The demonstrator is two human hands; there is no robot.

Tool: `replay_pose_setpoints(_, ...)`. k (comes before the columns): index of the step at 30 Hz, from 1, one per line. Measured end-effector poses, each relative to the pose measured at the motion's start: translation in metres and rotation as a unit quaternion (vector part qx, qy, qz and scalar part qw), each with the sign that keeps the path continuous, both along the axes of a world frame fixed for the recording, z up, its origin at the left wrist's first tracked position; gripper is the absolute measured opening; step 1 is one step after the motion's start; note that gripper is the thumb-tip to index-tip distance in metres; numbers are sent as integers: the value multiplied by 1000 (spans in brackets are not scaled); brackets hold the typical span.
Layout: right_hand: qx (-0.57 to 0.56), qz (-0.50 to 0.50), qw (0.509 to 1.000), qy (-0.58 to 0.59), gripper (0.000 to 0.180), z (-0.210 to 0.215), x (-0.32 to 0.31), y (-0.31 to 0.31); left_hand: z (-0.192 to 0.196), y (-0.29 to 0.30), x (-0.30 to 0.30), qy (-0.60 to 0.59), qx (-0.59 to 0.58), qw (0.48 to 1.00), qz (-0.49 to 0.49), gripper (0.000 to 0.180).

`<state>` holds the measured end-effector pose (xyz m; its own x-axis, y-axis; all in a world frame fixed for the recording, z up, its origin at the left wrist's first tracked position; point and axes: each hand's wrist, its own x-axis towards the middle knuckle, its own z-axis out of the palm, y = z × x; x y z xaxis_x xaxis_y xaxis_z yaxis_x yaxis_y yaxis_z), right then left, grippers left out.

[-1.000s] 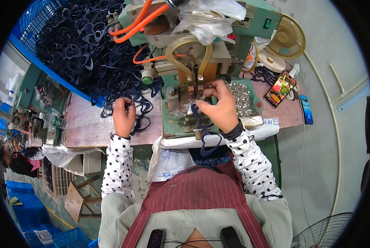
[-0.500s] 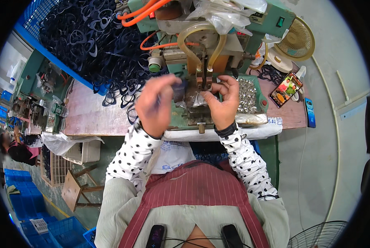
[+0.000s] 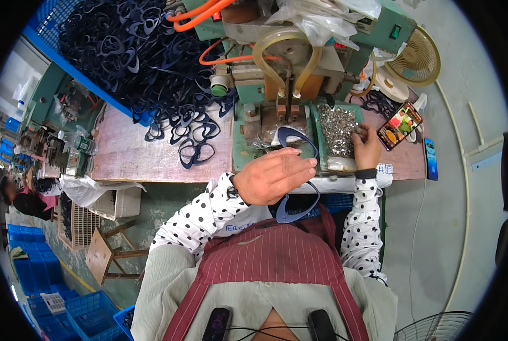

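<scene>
Near the front of the green press machine (image 3: 248, 142), my left hand (image 3: 274, 175) is closed on a thin dark blue strap (image 3: 291, 217). A teardrop-shaped loop shows at each end of the strap, one above the hand and one below it. The middle of the strap is partly hidden by my fingers. At the right rim of a tray (image 3: 322, 128) of small shiny metal pieces (image 3: 338, 128), my right hand (image 3: 368, 149) has its fingertips drawn together. Whatever may be between them is too small to make out.
A big blue basket (image 3: 78, 77) at the upper left overflows with dark looped straps (image 3: 103, 45). Several more straps (image 3: 196, 149) lie on the table (image 3: 134, 159). Right of the tray are a lit phone (image 3: 400, 125), a blue device (image 3: 430, 159) and a fan (image 3: 415, 57).
My left hand has come down and right, away from the press, with the strap now plainly in it. My right hand has left the press tooling and moved right to the metal pieces.
</scene>
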<state>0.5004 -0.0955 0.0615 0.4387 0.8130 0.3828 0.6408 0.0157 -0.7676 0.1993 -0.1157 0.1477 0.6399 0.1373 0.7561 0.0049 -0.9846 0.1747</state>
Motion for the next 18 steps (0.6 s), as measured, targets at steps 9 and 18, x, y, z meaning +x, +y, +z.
replay_pose_setpoints(9,-92,13,964,-249,19,-16,-3,-9,-1,-2,0,-4,-8,1000,14,34)
replay_pose_setpoints(18,27,-38,998,-47,14,-14,-10,-10,-35,-6,-44,-27,35,989,141,36)
